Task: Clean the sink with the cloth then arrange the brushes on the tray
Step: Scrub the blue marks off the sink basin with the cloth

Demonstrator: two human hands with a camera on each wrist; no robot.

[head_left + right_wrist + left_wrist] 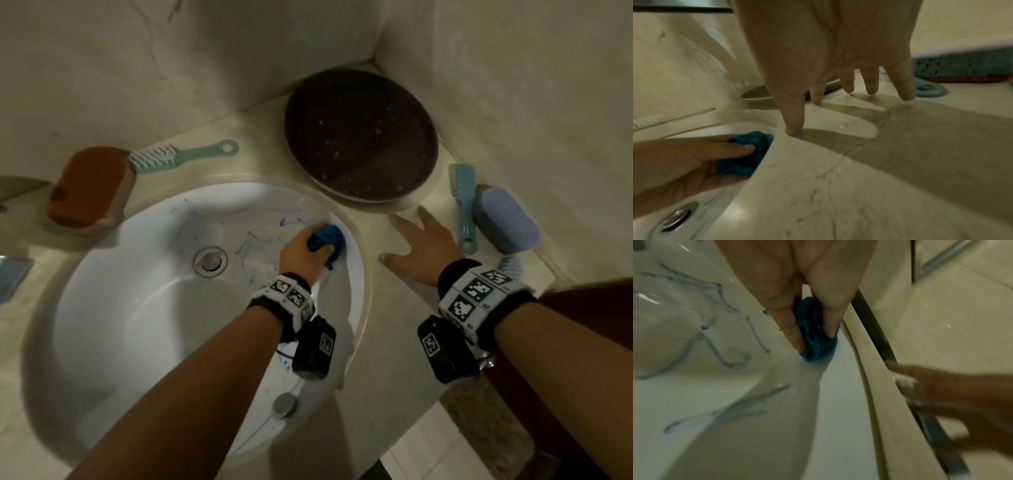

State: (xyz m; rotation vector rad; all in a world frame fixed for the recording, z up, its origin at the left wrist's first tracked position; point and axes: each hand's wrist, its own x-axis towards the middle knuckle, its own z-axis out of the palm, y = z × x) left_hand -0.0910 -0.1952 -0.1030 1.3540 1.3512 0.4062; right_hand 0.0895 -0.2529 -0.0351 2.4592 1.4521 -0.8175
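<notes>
Left hand [301,251] gripping bunched cloth [327,238] (no long axis), sink [137,308] wall.

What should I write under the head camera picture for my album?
Left hand scrubs blue marks off the sink with a blue cloth; right hand rests on the counter.

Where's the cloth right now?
In the head view the blue cloth is bunched in the left hand, against the sink's right inner wall.

The left hand [301,251] reaches forward and down, fingers curled in a pinching grip; the right hand [419,248] lies palm-down, fingers [902,87] spread and straight, tips pressing; both forearms extend forward.
</notes>
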